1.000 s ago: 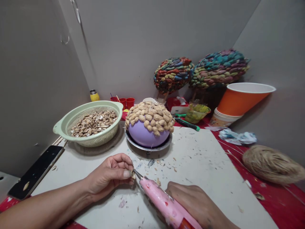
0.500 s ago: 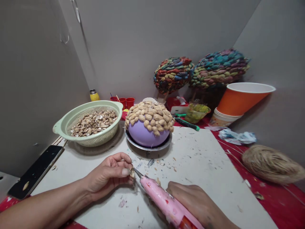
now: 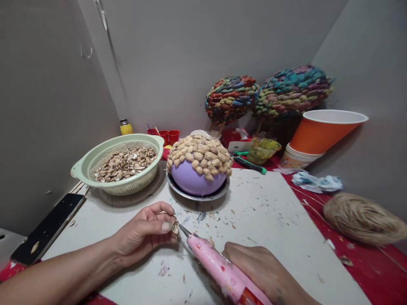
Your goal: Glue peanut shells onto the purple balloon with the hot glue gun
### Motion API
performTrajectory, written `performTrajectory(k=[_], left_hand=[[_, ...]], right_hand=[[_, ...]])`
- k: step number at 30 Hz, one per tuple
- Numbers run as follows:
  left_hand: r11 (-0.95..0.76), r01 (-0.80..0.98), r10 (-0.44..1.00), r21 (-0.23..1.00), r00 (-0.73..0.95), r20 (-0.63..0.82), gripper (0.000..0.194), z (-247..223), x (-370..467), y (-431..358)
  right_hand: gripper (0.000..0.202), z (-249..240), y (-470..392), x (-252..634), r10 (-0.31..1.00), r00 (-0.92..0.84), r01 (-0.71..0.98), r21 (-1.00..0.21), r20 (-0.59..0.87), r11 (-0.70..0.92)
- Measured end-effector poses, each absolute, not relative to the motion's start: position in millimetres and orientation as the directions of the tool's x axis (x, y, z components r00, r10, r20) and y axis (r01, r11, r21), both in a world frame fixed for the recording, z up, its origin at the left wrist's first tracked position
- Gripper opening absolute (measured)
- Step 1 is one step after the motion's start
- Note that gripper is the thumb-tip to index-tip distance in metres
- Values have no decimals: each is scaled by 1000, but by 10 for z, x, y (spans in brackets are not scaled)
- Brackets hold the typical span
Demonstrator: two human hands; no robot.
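Head view: our left hand [image 3: 148, 228] pinches small tan peanut shell [image 3: 175, 227]. Our right hand [image 3: 256, 267] holds pink plastic glue gun [image 3: 214, 263], gray metal tip [image 3: 185, 231] just beside shell. Ahead, round purple ball [image 3: 193, 178], bumpy tan peanuts [image 3: 203, 150] on top, sits in silver metal dish [image 3: 219, 195].

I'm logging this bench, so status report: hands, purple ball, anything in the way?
Left hand pinching shell piece; right hand gripping pink glue gun, nozzle close by. Purple ball in metal dish, peanut shells on top. Only loose scraps between.
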State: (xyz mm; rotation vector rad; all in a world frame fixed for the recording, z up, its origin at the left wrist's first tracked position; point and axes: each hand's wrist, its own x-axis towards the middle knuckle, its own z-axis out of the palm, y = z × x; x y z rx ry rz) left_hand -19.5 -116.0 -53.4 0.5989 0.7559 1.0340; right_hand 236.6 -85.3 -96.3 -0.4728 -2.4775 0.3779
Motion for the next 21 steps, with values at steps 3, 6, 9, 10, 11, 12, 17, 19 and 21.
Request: performTrajectory(k=[3,6,9,10,11,12,17,19,21], left_hand=[[395,-538,915,745,303,-267,24,-522,-189,-1159],[396,-543,915,741,303,-267,24,-513,-185,-1160],[395,-544,916,740,298,-270,24,-512,-187,-1158],[393,-545,917,740,296,-269,24,-513,-188,-1156],[391,-545,917,741,295,-267,25,-514,-189,-1155],[390,-545,918,742,295,-266,25,-514,-190,-1154],[389,-547,918,741,294,-265,25,-510,-193,-1160],[387,-548,920,742,288,-267,25,-508,-194,-1161],[386,-548,920,742,284,-269,24,-507,-193,-1158]], right_hand=[[14,-980,-899,2347,466,-758,313,-373,456,874],[14,-1002,-933,2334,485,-757,323,-395,438,860],[16,-1007,-941,2329,493,-733,318,-404,470,858],[16,-1002,-937,2329,490,-730,317,-399,477,860],[17,-996,-932,2330,479,-735,312,-388,479,867],[17,-987,-926,2330,463,-746,306,-372,479,877],[20,-960,-919,2321,403,-750,273,-309,525,911],[20,-970,-929,2316,428,-743,295,-323,515,900],[20,-985,-940,2315,448,-749,308,-341,489,888]])
